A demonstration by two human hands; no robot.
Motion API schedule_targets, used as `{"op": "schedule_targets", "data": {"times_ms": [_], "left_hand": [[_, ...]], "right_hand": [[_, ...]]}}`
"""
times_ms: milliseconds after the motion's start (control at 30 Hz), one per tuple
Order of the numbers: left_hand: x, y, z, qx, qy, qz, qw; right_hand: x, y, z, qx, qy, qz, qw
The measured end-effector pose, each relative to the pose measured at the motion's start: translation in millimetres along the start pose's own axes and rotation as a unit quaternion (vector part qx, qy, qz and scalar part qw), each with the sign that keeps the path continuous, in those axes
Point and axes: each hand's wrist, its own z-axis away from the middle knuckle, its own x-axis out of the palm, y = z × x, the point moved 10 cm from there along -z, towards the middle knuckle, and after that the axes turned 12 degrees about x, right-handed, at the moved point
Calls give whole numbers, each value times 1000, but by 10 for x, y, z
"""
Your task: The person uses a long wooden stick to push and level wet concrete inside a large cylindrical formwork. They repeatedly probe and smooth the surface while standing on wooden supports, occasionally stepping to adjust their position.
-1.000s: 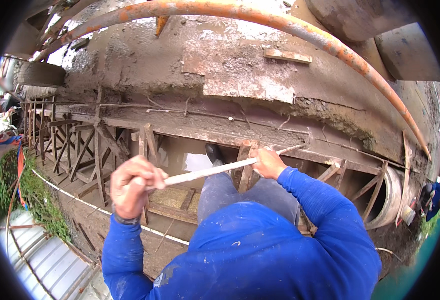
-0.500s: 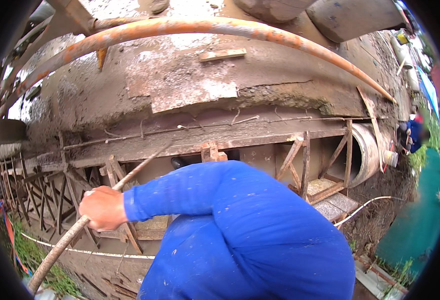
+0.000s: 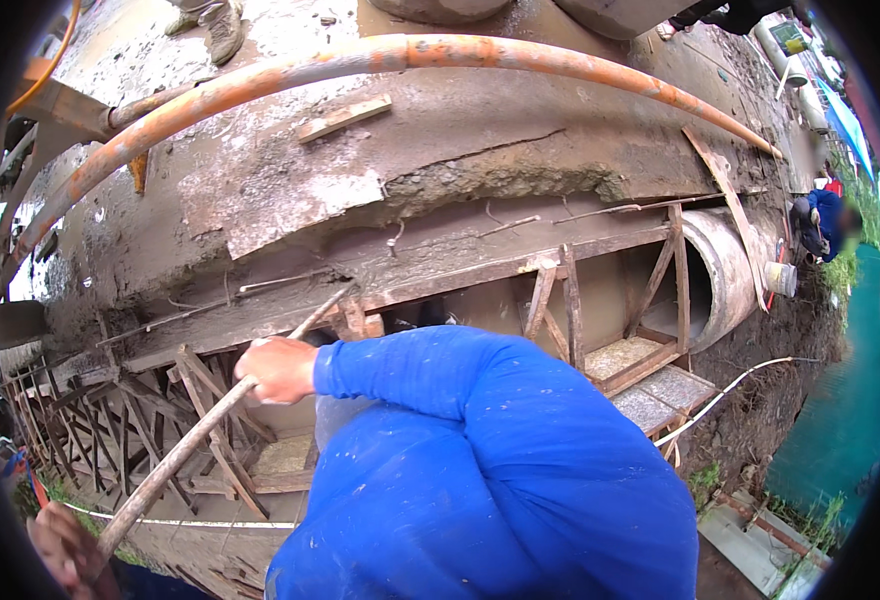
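My right hand (image 3: 278, 370), at the end of a bright blue sleeve, is closed around the upper part of a long wooden handle (image 3: 175, 455). Lower on it, at the lower left rim, my left hand (image 3: 65, 550) is wrapped around the near end; the rim blurs it. The far end of the handle reaches wet grey mud (image 3: 290, 295) behind a long timber board (image 3: 420, 285). Whatever tool head it may carry I cannot make out. Wooden braces (image 3: 215, 430) stand below the board, and my arm covers part of the frame.
An orange-grey hose pipe (image 3: 430, 50) arches over the muddy slab. A loose wood block (image 3: 345, 118) lies there. Bent rebar (image 3: 510, 226) sticks out along the broken edge. At right are a large concrete pipe (image 3: 735, 270), a leaning plank (image 3: 725, 200) and a person in blue (image 3: 828, 222). Someone's boots (image 3: 222, 30) stand at top left.
My right hand has moved right and up with the handle. My left hand has come into view at the lower left. The view has shifted, showing boots at the top left.
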Motion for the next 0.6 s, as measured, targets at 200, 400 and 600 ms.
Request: {"op": "schedule_targets", "data": {"times_ms": [200, 400, 600], "left_hand": [[1261, -879, -308, 24, 46, -12, 999], [2673, -1795, -245, -65, 69, 84, 992], [3301, -2016, -329, -78, -46, 127, 988]], "right_hand": [[-768, 1272, 1134, 123, 3, 52, 991], [-1577, 2342, 2313, 258, 16, 153, 954], [-1940, 2899, 2979, 359, 74, 176, 914]]}}
